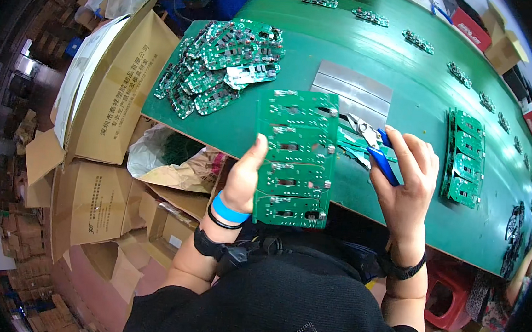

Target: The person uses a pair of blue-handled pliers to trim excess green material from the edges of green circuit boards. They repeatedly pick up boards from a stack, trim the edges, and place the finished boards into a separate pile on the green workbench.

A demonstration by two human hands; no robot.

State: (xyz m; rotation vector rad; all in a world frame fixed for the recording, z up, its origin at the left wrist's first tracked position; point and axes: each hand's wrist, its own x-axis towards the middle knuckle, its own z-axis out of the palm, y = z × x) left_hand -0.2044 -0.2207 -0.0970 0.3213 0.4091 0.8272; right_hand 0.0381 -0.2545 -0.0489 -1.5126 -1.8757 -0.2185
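Separation in hand: left hand (241, 179) clamps the green circuit panel (294, 158); right hand (409, 178) grips blue-handled cutters (372, 147) at the panel's right edge, where the next cut needs aligning.

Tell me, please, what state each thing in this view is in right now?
Circuit board panel: upright, held in the left hand.
Blue-handled cutters: gripped in the right hand, tips at the panel's right edge.
Pile of small boards: heaped loosely on the green table.
Stack of panels: lying flat on the table.
Cardboard box: flaps open.
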